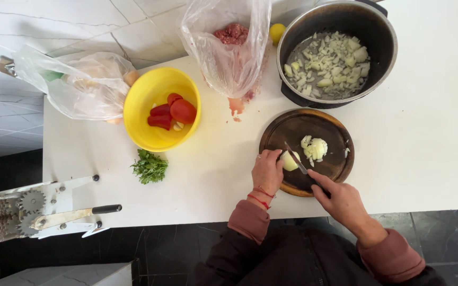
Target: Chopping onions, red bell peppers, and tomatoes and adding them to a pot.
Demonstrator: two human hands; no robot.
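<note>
The fingers of the left hand point(267, 170) press on a piece of onion point(290, 161) and hold it on the round wooden board point(335, 132). The right hand point(341, 200) is clenched around the handle of a knife point(296, 158), whose blade lies just beside this piece. A small heap of chopped onion point(314, 148) is near, on the same board. Behind the board on the white counter point(430, 132) stands a pot point(337, 53) with more chopped onion. To the left is a yellow bowl point(149, 100) with tomatoes point(173, 112).
</note>
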